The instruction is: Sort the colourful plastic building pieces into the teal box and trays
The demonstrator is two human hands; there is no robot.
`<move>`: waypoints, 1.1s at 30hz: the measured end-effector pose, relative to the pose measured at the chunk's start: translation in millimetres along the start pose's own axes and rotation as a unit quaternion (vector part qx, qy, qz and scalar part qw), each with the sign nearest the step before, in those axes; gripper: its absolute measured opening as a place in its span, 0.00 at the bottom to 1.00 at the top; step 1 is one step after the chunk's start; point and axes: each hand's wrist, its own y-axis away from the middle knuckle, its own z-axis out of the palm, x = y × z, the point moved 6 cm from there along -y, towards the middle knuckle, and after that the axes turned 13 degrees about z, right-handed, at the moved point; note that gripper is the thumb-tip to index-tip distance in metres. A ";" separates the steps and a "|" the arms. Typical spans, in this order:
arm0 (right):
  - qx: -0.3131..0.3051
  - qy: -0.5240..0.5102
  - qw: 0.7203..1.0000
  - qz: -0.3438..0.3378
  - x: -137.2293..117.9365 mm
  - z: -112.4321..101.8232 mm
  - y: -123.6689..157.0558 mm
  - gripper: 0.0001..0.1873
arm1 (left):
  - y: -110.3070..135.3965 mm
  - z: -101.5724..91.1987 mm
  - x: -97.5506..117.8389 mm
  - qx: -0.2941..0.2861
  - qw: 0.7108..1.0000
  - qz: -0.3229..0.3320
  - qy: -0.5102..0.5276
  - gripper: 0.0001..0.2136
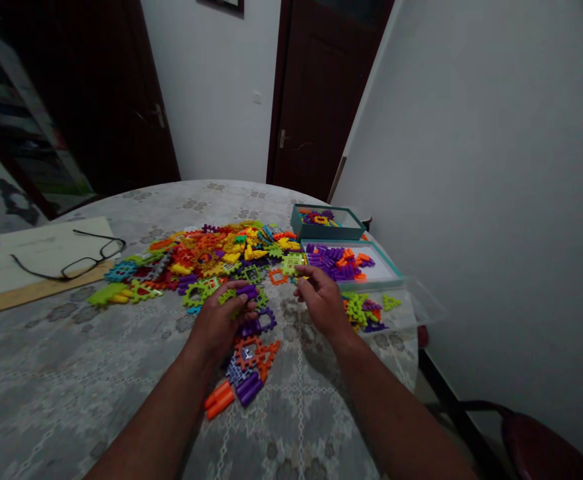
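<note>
My left hand (221, 313) is closed around a purple tube-shaped building piece (247, 292), with a green toothed piece (227, 297) between its thumb and forefinger. To the right, my right hand (324, 300) hovers over the table with thumb and forefinger apart. Nothing shows in its grasp. A light green square lattice piece (291, 264) is just beyond its fingertips. Beneath and in front of my left hand lie a purple toothed square (267, 320), an orange toothed square (248, 352), an orange triangle (268, 360), purple tubes (249, 389) and orange tubes (219, 400).
A large heap of mixed plastic pieces (206, 253) spreads across the table's middle. At right are a teal box (328, 232), a shallow white tray (384, 267) of purple and orange tubes, and a clear lid (426, 303) near green pieces (355, 308). Glasses (78, 268) rest on papers (46, 247) at left.
</note>
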 end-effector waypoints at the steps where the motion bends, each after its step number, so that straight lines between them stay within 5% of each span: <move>1: 0.005 -0.003 1.000 0.002 0.5 -1.9 -1.1 0.19 | 0.3 0.1 0.6 0.002 1.000 0.001 0.001 0.20; 9: 0.033 0.010 0.999 0.010 -9.1 -31.0 -11.6 0.26 | 1.6 -1.7 5.6 0.027 0.999 0.010 0.013 0.22; 14: -0.007 0.072 0.996 0.041 -9.4 -43.8 -32.0 0.27 | 0.7 -2.8 5.4 0.039 0.999 0.008 0.016 0.18; 18: -0.049 0.046 0.993 0.095 -6.6 -50.3 -79.7 0.24 | 0.5 -4.0 2.7 0.040 0.999 0.001 0.013 0.18; 26: 0.035 -0.002 0.987 0.154 -16.3 -71.0 -201.5 0.29 | -1.9 -8.3 -2.1 0.054 0.999 0.003 0.005 0.19; 29: 0.069 0.004 0.983 0.173 -9.5 -73.7 -208.4 0.29 | -2.1 -8.3 -2.3 0.035 0.999 0.002 0.000 0.19; 33: 0.057 0.006 0.984 0.168 -2.3 -65.1 -179.0 0.18 | 1.2 -7.6 -1.3 0.031 0.999 0.005 -0.008 0.20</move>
